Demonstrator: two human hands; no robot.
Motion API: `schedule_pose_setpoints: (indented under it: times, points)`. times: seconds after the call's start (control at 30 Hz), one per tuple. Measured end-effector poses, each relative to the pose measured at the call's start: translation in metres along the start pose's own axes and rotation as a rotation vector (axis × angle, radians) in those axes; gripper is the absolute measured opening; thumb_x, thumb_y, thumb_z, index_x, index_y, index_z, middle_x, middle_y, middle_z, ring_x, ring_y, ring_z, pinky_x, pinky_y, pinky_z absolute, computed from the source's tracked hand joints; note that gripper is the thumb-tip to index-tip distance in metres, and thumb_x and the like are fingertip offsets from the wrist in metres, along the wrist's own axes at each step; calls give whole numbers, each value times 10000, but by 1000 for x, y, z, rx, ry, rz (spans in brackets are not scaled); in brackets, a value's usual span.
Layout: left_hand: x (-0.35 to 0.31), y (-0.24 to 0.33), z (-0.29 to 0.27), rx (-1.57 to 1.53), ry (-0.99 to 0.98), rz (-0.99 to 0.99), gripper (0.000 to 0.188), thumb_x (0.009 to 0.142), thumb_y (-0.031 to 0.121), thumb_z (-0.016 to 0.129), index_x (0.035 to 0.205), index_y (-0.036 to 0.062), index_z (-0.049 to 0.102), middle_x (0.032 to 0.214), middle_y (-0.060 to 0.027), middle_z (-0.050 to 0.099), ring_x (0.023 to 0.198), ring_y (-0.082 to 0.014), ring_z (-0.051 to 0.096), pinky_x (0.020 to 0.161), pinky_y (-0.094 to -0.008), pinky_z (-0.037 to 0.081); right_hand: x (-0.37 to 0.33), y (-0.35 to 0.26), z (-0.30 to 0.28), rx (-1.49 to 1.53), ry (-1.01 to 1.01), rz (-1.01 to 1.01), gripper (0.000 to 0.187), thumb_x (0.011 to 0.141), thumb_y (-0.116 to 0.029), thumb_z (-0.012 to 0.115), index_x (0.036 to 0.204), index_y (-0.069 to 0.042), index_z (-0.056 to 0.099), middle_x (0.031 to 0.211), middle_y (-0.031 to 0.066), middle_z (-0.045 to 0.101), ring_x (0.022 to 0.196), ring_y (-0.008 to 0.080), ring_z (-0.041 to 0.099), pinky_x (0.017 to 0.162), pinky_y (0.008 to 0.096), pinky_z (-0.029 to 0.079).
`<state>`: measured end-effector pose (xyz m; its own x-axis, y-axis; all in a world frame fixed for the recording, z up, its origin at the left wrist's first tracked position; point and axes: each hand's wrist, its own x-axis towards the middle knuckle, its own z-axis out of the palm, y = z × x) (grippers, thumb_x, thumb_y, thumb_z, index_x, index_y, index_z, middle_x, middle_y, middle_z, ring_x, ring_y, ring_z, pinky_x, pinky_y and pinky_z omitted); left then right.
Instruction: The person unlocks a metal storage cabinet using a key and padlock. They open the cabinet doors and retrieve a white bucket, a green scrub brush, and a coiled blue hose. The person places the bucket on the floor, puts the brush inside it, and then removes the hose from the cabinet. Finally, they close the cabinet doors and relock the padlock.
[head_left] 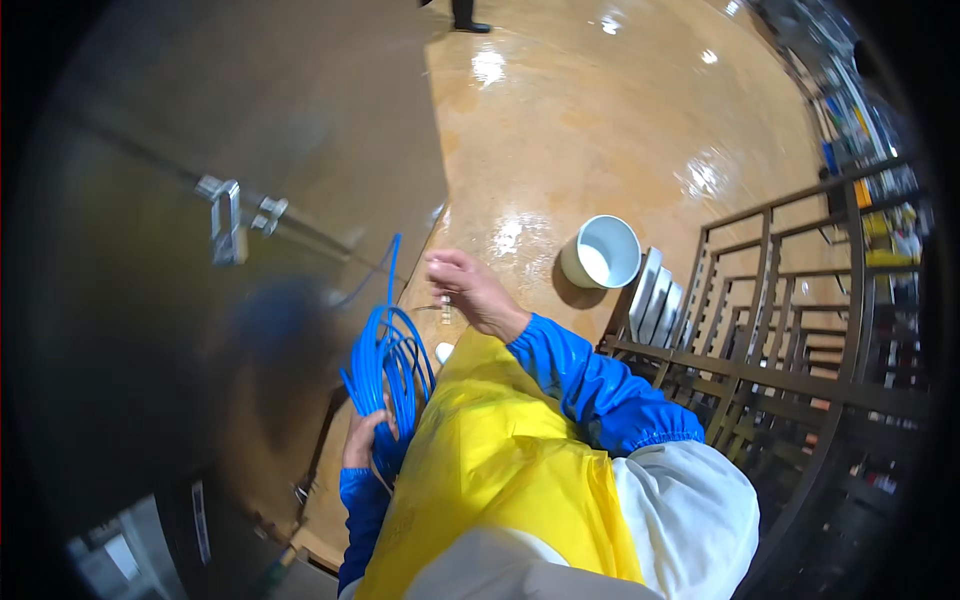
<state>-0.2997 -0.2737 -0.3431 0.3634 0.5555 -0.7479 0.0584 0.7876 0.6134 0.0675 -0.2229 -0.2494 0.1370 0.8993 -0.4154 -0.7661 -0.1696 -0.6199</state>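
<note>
My left hand grips a coil of thin blue tubing low in front of my yellow apron. One end of the tubing rises along the large dull metal wall on my left. Raised ahead of me, my right hand pinches a small metal fitting between its fingertips, just right of the coil. Both forearms wear blue sleeve covers.
A metal latch sits on the big steel wall at left. A white bucket stands on the wet tan floor. A brown metal rack holding white trays fills the right. A person's shoes are far ahead.
</note>
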Motion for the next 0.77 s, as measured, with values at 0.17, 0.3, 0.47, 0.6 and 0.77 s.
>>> schedule_pose_setpoints:
  times: [0.17,0.3,0.47,0.6,0.77]
  points:
    - [32,-5,18,255,64,-164,335,791,93,652,1119,28,642,797,-64,662,649,-191,637,618,-332,527,7,9,-255,-271,702,-145,399,945,-471,706,777,-164,515,646,-31,468,489,102,419,450,288,353]
    - [55,-7,31,468,41,-292,284,790,101,663,1067,35,672,840,-40,676,687,-176,641,644,-346,527,-22,18,-399,-176,1056,90,540,923,-610,663,949,-71,624,662,-29,412,508,114,392,458,307,329]
    - [68,14,47,766,20,-461,237,844,166,637,1036,39,691,949,-59,700,828,-173,662,760,-346,522,-18,61,-529,99,1310,284,614,854,-668,699,918,-59,652,739,27,523,565,172,461,492,373,358]
    - [81,41,71,1002,140,-414,278,832,179,660,1062,24,674,969,-86,693,861,-203,661,768,-365,508,23,107,-615,300,1386,404,673,836,-713,684,983,-57,681,695,27,496,543,176,445,486,362,357]
    - [109,72,152,815,-8,-424,485,766,160,713,1225,46,602,919,-97,689,869,-265,652,794,-400,509,93,119,-735,451,1260,365,741,843,-769,627,1087,-72,690,587,20,389,440,192,396,432,375,367]
